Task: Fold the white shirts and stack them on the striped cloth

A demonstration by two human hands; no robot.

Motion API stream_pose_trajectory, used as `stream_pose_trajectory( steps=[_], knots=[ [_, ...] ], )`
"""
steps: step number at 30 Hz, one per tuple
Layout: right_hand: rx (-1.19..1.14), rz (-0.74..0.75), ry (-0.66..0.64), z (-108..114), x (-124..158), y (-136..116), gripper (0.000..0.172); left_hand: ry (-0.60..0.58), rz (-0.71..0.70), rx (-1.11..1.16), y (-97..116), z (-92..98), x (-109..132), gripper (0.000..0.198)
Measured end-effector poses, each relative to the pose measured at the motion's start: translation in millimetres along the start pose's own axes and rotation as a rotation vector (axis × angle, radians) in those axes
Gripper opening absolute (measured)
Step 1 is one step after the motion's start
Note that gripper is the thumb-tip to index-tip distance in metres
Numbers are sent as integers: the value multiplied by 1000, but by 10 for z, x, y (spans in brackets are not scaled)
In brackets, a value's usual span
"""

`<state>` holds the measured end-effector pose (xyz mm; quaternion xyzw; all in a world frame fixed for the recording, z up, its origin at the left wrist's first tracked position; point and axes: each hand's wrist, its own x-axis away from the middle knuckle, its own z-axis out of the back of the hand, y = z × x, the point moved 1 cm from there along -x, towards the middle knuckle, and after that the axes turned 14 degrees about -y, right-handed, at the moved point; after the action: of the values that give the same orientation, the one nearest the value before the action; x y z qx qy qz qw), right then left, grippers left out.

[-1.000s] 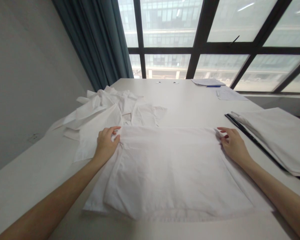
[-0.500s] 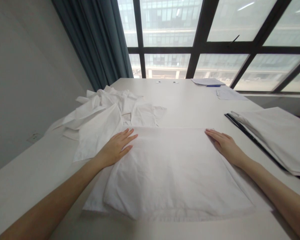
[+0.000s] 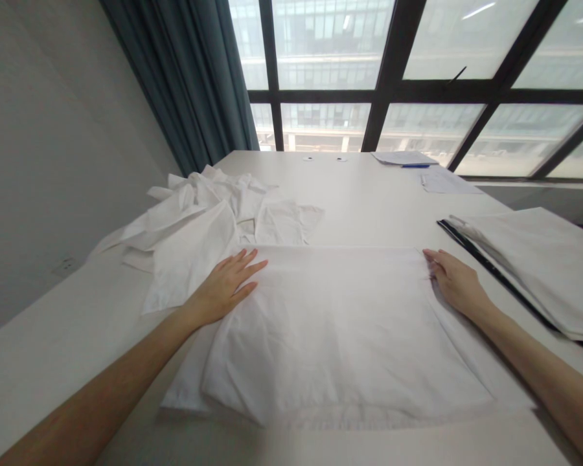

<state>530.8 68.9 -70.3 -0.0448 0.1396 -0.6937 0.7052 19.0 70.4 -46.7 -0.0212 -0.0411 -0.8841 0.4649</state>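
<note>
A folded white cloth (image 3: 335, 330) lies flat on the white table (image 3: 369, 200) in front of me. My left hand (image 3: 226, 287) rests palm down on its far left corner, fingers stretched out and flat. My right hand (image 3: 454, 279) lies at the far right corner, fingers extended along the cloth's edge and touching it. Neither hand grips anything.
A heap of crumpled white cloths (image 3: 199, 213) sits at the back left. A stack of folded white cloth on a dark board (image 3: 534, 265) lies at the right. Papers and a blue pen (image 3: 415, 166) are near the window. A wall runs along the left.
A second ago both hands pinched the far corners. They then flattened on the cloth. Since half a second ago my right hand has slid outward to the right corner; the left has stayed.
</note>
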Motion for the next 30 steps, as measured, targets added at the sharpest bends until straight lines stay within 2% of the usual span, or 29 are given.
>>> stream_pose_trajectory(
  steps=[7,10,14,19,24,30],
  knots=[
    [-239,-27,157,165,20,-73,34,15,10,41,2,-5,4,51],
    [-207,45,150,157,15,-92,31,27,2,57,-2,-11,2,50],
    [-78,114,77,90,-14,-47,27,37,1,59,-1,-10,1,49],
    [-66,95,104,91,-5,-25,37,35,7,55,7,-8,3,50],
    [-169,101,198,159,28,-103,36,182,66,115,-41,-32,-16,52],
    [-129,59,169,171,20,-134,30,427,252,298,-149,3,-28,44]
  ],
)
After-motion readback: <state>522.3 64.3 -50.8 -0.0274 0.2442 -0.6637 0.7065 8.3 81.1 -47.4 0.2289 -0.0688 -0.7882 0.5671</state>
